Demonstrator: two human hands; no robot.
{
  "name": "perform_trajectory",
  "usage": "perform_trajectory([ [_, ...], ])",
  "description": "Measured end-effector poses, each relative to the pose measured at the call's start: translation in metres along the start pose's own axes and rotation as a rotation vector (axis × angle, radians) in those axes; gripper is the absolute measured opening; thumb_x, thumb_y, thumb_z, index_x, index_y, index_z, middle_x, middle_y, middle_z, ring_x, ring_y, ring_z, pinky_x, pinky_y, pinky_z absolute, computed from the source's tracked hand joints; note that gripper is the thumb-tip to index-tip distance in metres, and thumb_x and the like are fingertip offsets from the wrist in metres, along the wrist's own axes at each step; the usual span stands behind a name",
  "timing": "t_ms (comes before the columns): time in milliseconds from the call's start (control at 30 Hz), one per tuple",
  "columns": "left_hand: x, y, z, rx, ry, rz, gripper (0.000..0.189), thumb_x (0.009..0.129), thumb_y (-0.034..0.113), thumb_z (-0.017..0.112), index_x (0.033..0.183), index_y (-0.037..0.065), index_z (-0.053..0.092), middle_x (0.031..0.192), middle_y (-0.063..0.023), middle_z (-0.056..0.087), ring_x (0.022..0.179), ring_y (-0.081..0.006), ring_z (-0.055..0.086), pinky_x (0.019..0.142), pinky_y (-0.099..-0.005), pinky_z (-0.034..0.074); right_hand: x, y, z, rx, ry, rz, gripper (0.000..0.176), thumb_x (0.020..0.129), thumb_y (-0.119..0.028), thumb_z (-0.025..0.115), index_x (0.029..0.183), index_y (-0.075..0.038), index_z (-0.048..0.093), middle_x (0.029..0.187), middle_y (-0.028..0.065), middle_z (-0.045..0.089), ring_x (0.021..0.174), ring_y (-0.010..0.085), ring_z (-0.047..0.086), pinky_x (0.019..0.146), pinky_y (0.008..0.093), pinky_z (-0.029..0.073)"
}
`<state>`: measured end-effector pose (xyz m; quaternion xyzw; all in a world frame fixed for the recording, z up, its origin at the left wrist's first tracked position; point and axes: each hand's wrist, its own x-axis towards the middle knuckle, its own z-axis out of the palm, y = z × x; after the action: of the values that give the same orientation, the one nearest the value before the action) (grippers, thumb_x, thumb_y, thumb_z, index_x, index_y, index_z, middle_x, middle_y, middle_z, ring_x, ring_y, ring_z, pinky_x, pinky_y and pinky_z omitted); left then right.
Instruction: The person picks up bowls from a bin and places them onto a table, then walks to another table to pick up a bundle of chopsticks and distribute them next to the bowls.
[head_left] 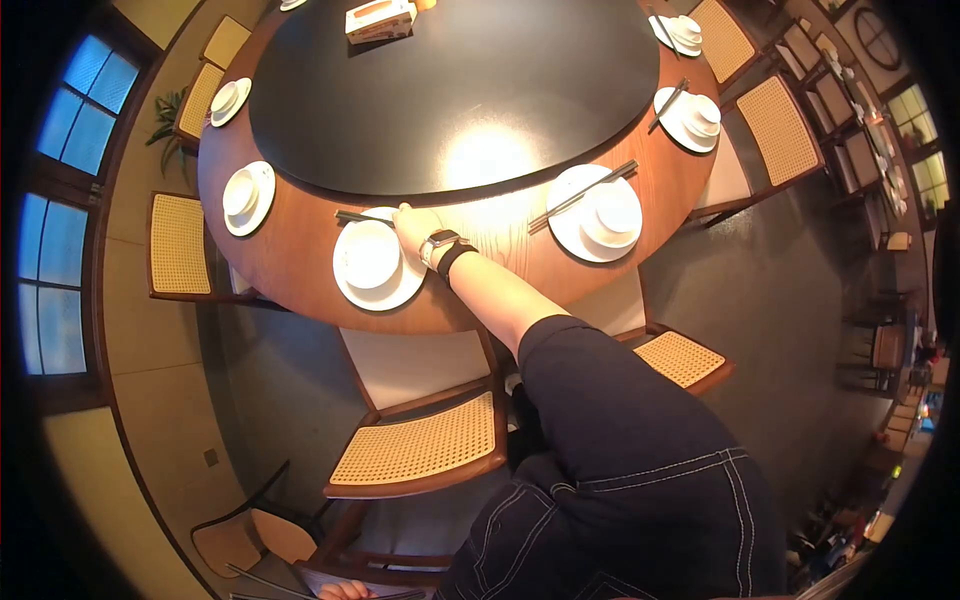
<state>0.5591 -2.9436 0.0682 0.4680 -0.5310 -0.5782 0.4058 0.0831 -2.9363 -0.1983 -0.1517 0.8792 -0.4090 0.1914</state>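
Note:
My right hand (pixel 414 228), wearing a watch and a dark band at the wrist, reaches over the round wooden table (pixel 490 225). Its fingers are closed on dark chopsticks (pixel 358 217) at the upper rim of a white plate (pixel 408 284). A white bowl (pixel 371 255) sits on that plate. Low in the view, cut off by the bottom edge, my left hand (pixel 345 591) is closed around several dark chopsticks (pixel 262 581).
A black turntable (pixel 450 100) bears a tissue box (pixel 381 20). To the right, a place setting has a plate (pixel 566 240), bowl (pixel 612 215) and chopsticks (pixel 585 196). A cane-backed chair (pixel 420 445) stands against the near table edge. More settings and chairs ring the table.

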Motion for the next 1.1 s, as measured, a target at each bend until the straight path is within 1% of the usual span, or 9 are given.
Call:
perform_trajectory([
  [67, -0.003, 0.003, 0.003, 0.052, 0.067, 0.039, 0.023, 0.086, 0.026, 0.033, 0.068, 0.012, 0.031, 0.067, -0.0007, 0.032, 0.056, -0.0124, 0.029, 0.051, -0.0246, 0.029, -0.006, -0.005, -0.008, -0.457, -0.009, -0.218, 0.025, 0.081, -0.013, 0.038, 0.092, 0.002, 0.055, 0.084, 0.0198, 0.057, 0.077, 0.0277, 0.058, 0.067, 0.0358, 0.047],
  [133, -0.005, 0.007, 0.003, -0.032, -0.026, 0.012, 0.023, 0.086, 0.027, 0.034, 0.069, 0.012, 0.03, 0.069, -0.0013, 0.031, 0.059, -0.0132, 0.029, 0.051, -0.0257, 0.029, -0.01, -0.007, -0.01, -0.445, 0.081, -0.321, 0.022, 0.078, -0.009, 0.038, 0.078, 0.003, 0.057, 0.08, 0.0216, 0.058, 0.072, 0.0305, 0.059, 0.064, 0.0372, 0.048],
  [600, -0.005, 0.017, 0.001, -0.078, 0.06, -0.196, 0.025, 0.079, 0.029, 0.038, 0.061, 0.016, 0.027, 0.05, 0.0038, 0.022, 0.043, -0.0075, 0.023, 0.036, -0.0196, 0.018, -0.023, 0.005, -0.063, -0.377, 0.04, -0.266, 0.017, 0.066, -0.011, 0.053, 0.078, -0.001, 0.06, 0.078, 0.0205, 0.058, 0.078, 0.0318, 0.057, 0.07, 0.0379, 0.046],
  [633, -0.005, 0.018, -0.002, -0.035, -0.02, -0.156, 0.03, 0.08, 0.037, 0.04, 0.062, 0.016, 0.03, 0.048, 0.0024, 0.024, 0.041, -0.0088, 0.024, 0.035, -0.0197, 0.02, -0.029, 0.005, -0.066, -0.415, 0.054, -0.258, 0.017, 0.067, -0.01, 0.053, 0.08, -0.002, 0.06, 0.08, 0.0195, 0.058, 0.077, 0.0325, 0.057, 0.069, 0.0383, 0.046],
  [667, -0.005, 0.002, -0.012, -0.301, -0.12, 0.025, 0.025, 0.086, 0.026, 0.038, 0.068, 0.012, 0.027, 0.063, 0.0018, 0.024, 0.044, -0.0049, 0.02, 0.039, -0.0176, 0.02, -0.032, 0.015, -0.065, -0.311, 0.091, -0.267, 0.019, 0.067, -0.008, 0.052, 0.083, -0.001, 0.058, 0.079, 0.0199, 0.058, 0.075, 0.0323, 0.057, 0.068, 0.0383, 0.046],
  [767, -0.007, -0.002, -0.017, -0.329, -0.169, 0.107, 0.026, 0.088, 0.025, 0.037, 0.068, 0.011, 0.027, 0.063, 0.0015, 0.024, 0.046, -0.0051, 0.02, 0.041, -0.018, 0.021, -0.057, 0.027, -0.08, -0.047, 0.132, -0.251, 0.018, 0.068, -0.012, 0.056, 0.082, -0.001, 0.057, 0.073, 0.0175, 0.059, 0.07, 0.0271, 0.059, 0.063, 0.0341, 0.046],
  [933, -0.012, -0.004, -0.018, -0.383, -0.188, 0.114, 0.026, 0.086, 0.024, 0.042, 0.068, 0.01, 0.029, 0.064, 0.001, 0.025, 0.047, -0.0059, 0.021, 0.044, -0.0198, 0.023, -0.09, 0.077, -0.077, 0.174, 0.062, -0.123, 0.019, 0.071, -0.018, 0.058, 0.073, 0.0, 0.054, 0.056, 0.0079, 0.053, 0.05, 0.0172, 0.051, 0.049, 0.0288, 0.042],
  [1000, -0.016, -0.004, -0.015, -0.417, -0.218, 0.121, 0.026, 0.086, 0.024, 0.042, 0.069, 0.01, 0.029, 0.064, 0.001, 0.025, 0.047, -0.0059, 0.02, 0.044, -0.0199, 0.022, -0.127, 0.072, -0.08, 0.442, -0.14, 0.244, 0.016, 0.072, -0.017, 0.057, 0.068, -0.003, 0.053, 0.05, 0.0046, 0.049, 0.04, 0.0147, 0.046, 0.038, 0.0266, 0.036],
  [1100, -0.019, -0.006, -0.013, -0.428, -0.24, 0.123, 0.026, 0.087, 0.024, 0.039, 0.069, 0.01, 0.029, 0.064, 0.0008, 0.024, 0.048, -0.0061, 0.02, 0.045, -0.0202, 0.022, -0.15, 0.077, -0.067, 0.516, -0.137, 0.413, 0.016, 0.074, -0.016, 0.055, 0.064, -0.007, 0.047, 0.046, -0.0005, 0.041, 0.034, 0.0094, 0.038, 0.032, 0.0231, 0.027],
])
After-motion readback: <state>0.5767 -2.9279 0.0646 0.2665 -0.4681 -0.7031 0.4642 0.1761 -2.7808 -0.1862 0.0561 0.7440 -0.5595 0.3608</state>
